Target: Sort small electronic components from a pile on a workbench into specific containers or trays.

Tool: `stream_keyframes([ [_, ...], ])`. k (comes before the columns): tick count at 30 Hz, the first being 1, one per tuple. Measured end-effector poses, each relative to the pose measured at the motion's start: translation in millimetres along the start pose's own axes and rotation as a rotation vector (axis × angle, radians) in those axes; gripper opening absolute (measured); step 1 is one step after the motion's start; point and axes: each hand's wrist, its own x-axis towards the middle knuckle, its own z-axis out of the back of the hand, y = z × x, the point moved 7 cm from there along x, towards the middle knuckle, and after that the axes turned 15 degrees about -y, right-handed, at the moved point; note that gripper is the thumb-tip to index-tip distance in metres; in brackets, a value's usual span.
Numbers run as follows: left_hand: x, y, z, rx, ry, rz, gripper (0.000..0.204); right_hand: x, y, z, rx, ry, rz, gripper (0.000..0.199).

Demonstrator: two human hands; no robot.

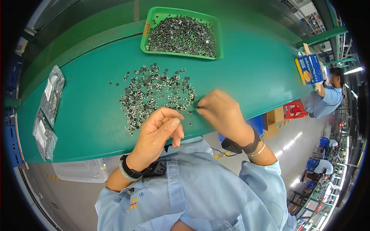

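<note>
A loose pile of small shiny metal parts lies spread over the green tabletop, some of its pieces dark. At its near edge is my left hand, with the fingers curled and the thumb close against the index finger; whatever they hold, if anything, is hidden. Just right of the pile, my right hand pinches a tiny dark part between thumb and index finger. Beyond the pile stands a green tray full of similar small parts.
Two clear bags of parts lie at the left of the green table. A blue and yellow box is at the far right, beside a person in blue. A red crate and a lidded clear bin are below table level.
</note>
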Motion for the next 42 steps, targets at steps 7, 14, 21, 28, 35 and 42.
stream_keyframes([
  [7, -1, -1, -12, 0.129, -0.032, -0.006, 0.020, 3, 29, 12, 0.130, -0.141, 0.061, 0.026],
  [14, -3, -4, -10, 0.141, -0.044, -0.042, 0.020, -3, 41, 3, 0.119, -0.174, 0.158, 0.028],
  [21, -3, -8, -7, 0.146, -0.053, -0.027, 0.018, -3, 42, -1, 0.131, -0.183, 0.129, 0.028],
  [28, -4, -11, -7, 0.167, -0.073, -0.017, 0.017, -2, 41, -2, 0.145, -0.194, 0.101, 0.028],
  [35, -2, -14, -4, 0.191, -0.091, -0.046, 0.015, 2, 45, -4, 0.133, -0.188, 0.113, 0.026],
  [42, -2, -18, -2, 0.211, -0.093, -0.078, 0.014, 0, 38, -3, 0.367, -0.140, -0.004, 0.023],
])
